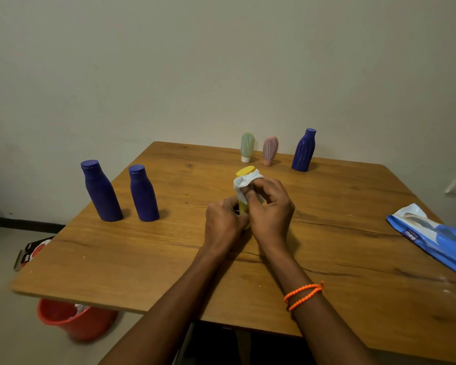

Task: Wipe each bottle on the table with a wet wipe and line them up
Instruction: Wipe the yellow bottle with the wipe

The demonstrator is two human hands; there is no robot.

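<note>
**Both hands on the yellow bottle, wipe at its cap**

From the head camera, the two hands meet over the middle of the wooden table [148, 262]. The left hand [223, 219] curls round the lower part of the yellow bottle [243, 204] and grips it upright. The right hand [270, 209], its wrist tied with an orange thread band [303, 296], pinches a white wet wipe [244, 181] against the bottle's upper body, just under the yellow cap; fingers bent, thumb pressing the cloth.

Beyond the hands, near the wall, stand a green tube [247, 146] and a pink tube [270, 150], each on its cap, and to their right a ribbed blue bottle [304, 151]. Well off to the left of the left hand stand two more blue bottles [100, 192] [143, 194], side by side and apart from each other.

Far right of the right hand lies a blue and white wipes packet [432, 235]; the letters "mee" can be read on it, the smaller print not. Below the table's left edge sit a red bucket [74, 321] and a red and white pack [33, 252], its writing too blurred to read.
</note>
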